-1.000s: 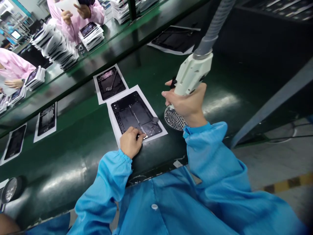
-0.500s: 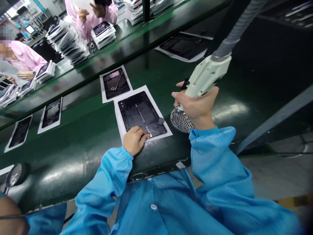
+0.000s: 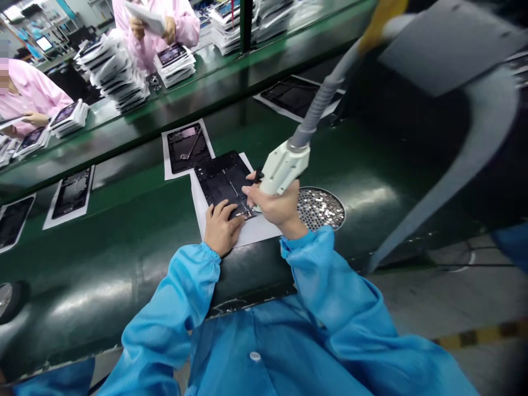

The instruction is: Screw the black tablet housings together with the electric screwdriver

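A black tablet housing (image 3: 216, 179) lies on a white sheet (image 3: 264, 234) on the dark green bench, with a thin strip running down its middle. My left hand (image 3: 223, 226) rests on the housing's near edge, fingers spread, beside a small metallic part (image 3: 244, 214). My right hand (image 3: 278, 204) is wrapped round a pale power screwdriver (image 3: 284, 168) fed by a grey ribbed hose. Its lower end is down at the near right corner of the housing; the tip is hidden by my fingers. Right of that hand is a round perforated dish (image 3: 319, 209) with shiny small pieces, probably screws.
Another housing (image 3: 190, 146) on paper touches the far side, and one more (image 3: 74, 190) lies left. A grey bent arm (image 3: 462, 148) crosses the right side. Behind the rail, people in pink handle papers near tall stacks (image 3: 115, 71).
My right hand has moved left with the screwdriver, from above the dish to the housing's near edge, uncovering the dish. My left fingers have spread out. The housing sits shifted left on its sheet.
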Demonstrator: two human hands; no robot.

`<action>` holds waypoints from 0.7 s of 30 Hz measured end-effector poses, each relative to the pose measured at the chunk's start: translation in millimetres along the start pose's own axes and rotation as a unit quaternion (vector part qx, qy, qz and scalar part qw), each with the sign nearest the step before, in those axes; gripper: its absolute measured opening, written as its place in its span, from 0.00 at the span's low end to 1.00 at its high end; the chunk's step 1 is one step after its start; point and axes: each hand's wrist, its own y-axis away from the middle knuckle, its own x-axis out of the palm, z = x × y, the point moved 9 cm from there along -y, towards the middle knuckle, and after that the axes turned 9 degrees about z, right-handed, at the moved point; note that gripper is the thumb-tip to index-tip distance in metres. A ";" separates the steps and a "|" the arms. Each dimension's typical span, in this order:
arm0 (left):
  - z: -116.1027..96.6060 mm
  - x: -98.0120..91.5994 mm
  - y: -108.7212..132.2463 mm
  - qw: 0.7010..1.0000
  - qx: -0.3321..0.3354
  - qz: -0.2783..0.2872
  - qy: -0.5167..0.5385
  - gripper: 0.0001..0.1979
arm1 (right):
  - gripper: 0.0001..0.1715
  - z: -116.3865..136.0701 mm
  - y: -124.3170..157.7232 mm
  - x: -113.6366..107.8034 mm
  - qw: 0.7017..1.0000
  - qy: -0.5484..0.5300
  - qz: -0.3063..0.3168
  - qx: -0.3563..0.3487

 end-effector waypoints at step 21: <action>-1.0 4.2 3.9 0.998 -0.019 0.045 0.038 0.12 | 0.09 -21.3 8.0 14.6 0.999 0.042 0.034 0.001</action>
